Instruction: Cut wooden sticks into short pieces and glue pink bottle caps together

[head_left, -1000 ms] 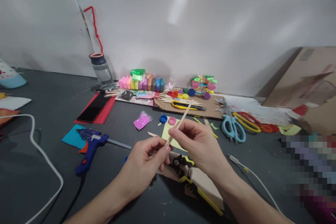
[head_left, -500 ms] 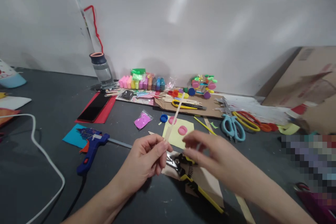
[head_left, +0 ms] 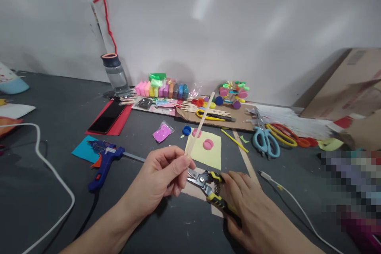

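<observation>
Yellow-black pliers (head_left: 218, 202) now sit under my right fingers (head_left: 235, 194); my left fingers (head_left: 186, 162) still pinch the stick (head_left: 201, 124).

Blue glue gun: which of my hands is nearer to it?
Left. Your left hand, holding a thin stick, is right of the glue gun; your right hand is farther right, on the pliers.

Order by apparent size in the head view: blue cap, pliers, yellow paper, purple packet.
1. Yellow paper and pliers: unsure, the right hand partly covers the pliers
2. Purple packet
3. Blue cap
</observation>
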